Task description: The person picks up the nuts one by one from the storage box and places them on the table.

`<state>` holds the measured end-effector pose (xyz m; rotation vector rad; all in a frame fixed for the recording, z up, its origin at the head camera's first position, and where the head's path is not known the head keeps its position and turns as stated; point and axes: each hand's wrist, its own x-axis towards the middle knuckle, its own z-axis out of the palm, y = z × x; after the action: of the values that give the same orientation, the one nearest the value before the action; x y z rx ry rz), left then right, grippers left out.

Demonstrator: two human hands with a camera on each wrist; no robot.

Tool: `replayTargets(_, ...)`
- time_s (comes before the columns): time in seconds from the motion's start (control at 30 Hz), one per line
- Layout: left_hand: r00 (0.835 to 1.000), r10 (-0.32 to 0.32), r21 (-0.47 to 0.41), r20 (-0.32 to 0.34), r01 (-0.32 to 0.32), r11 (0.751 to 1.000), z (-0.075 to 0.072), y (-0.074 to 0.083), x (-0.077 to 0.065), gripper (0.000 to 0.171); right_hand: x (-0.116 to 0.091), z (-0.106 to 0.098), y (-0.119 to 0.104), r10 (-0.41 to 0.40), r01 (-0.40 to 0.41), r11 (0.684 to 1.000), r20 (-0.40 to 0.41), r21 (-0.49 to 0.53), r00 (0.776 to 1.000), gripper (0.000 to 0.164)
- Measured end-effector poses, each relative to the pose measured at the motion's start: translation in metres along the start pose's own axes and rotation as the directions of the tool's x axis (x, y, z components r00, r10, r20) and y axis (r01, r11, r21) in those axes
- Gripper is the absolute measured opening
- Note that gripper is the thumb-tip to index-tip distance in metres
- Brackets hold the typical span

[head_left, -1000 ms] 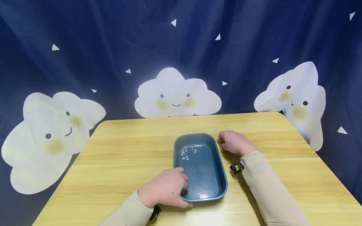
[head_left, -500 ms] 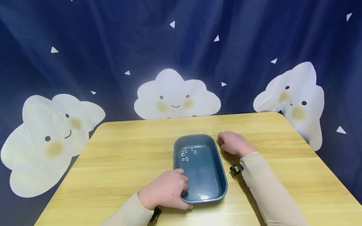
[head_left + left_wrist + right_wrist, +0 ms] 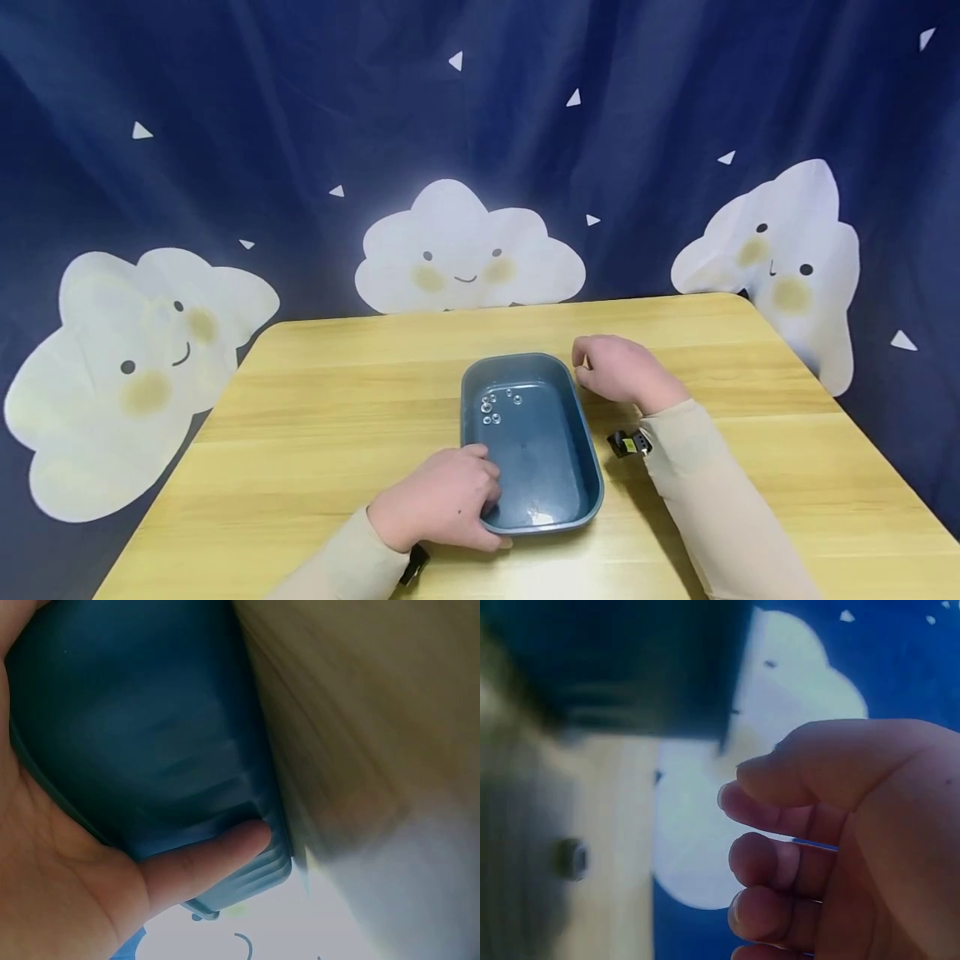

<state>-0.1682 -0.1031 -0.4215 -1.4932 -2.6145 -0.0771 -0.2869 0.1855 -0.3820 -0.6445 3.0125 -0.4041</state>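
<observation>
A dark blue rectangular plastic tray (image 3: 534, 467) stands on the table. My left hand (image 3: 442, 500) grips its near left corner, with the thumb (image 3: 217, 859) against the outer wall and the other fingers over the rim. Several small shiny metal nuts (image 3: 487, 408) lie inside, toward the far left. Beyond the tray's right side is my right hand (image 3: 622, 371), its fingers loosely curled, and nothing shows between the thumb and fingertips (image 3: 754, 859) in the right wrist view. One blurred nut (image 3: 574, 859) lies on the table near that hand; in the head view I cannot make it out.
The light wooden table (image 3: 337, 408) extends on both sides of the tray. A dark blue curtain (image 3: 487, 108) with white smiling clouds hangs behind its far edge. A small black device (image 3: 628, 443) sits at the right wrist.
My right hand has lifted slightly, and a gap now shows between its thumb and index finger. The left hand, tray and nuts inside stay put; the head view shifts slightly.
</observation>
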Motion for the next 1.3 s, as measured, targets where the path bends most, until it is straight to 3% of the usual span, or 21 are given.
replayTargets(0.37,1.0,0.002,0.004,0.007,-0.002,1.0,0.002,-0.002,0.001,0.055,-0.008,-0.018,-0.036,-0.064,0.065,0.998,-0.073,0.019,0.995,0.006)
replayTargets(0.6,1.0,-0.006,-0.008,0.029,0.006,1.0,-0.003,-0.003,0.003,0.052,-0.011,-0.024,-0.062,-0.178,0.182,0.982,-0.104,0.038,0.979,0.007)
replayTargets(0.9,1.0,0.015,-0.02,0.007,-0.015,1.0,0.0,-0.002,0.003,0.054,-0.008,-0.004,-0.081,-0.262,0.265,0.964,-0.1,0.015,0.96,0.006)
replayTargets(1.07,1.0,0.007,-0.024,0.017,-0.006,1.0,0.0,-0.002,0.002,0.054,-0.001,0.017,-0.09,-0.288,0.286,0.958,-0.059,-0.038,0.956,0.004)
replayTargets(1.3,1.0,0.001,-0.025,0.02,-0.001,1.0,0.0,-0.003,0.001,0.053,0.006,0.048,-0.096,-0.394,0.396,0.917,0.036,-0.051,0.918,0.014)
